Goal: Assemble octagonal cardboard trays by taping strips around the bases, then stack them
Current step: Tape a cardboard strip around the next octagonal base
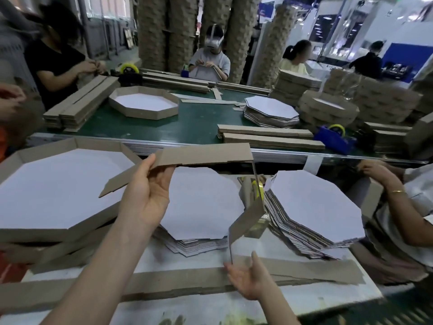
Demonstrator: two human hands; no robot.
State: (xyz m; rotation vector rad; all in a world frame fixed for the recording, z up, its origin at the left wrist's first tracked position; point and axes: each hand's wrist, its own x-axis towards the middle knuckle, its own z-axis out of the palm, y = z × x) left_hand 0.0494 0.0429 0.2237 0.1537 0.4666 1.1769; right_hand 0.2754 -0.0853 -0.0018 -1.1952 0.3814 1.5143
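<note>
Strips (pixel 140 289) of brown cardboard are laid flat along the near edge of the white table (pixel 175 261), from seven to four o'clock, presumably kept within reach as the next walls; at least two overlapping lengths can be made out. Just beyond them, at five o'clock, the right hand (pixel 248 280) is turned palm up with its fingers loosely spread. The lower end of a clear tape (pixel 230 247) meets its fingertips, but whether it is pinched there cannot be told. The tape is drawn up to the end of one held strip (pixel 203 153). This strip is gripped near the centre by the left hand (pixel 147 198), thumb on top and fingers curled beneath, seemingly so that tape can be fixed before a base is wrapped. Two stacks of white octagonal bases are set behind, one (pixel 203 202) under the held strip and one (pixel 314 202) at three o'clock, with a yellow tape roll (pixel 257 192) between them. At nine o'clock finished trays (pixel 46 231) are stacked, about three as far as can be judged. Farther off, on the green conveyor (pixel 199 123), a single tray (pixel 145 113) at eleven o'clock, a third base stack (pixel 269 106) at one o'clock and a blue dispenser (pixel 335 139) at two o'clock are seen.
</note>
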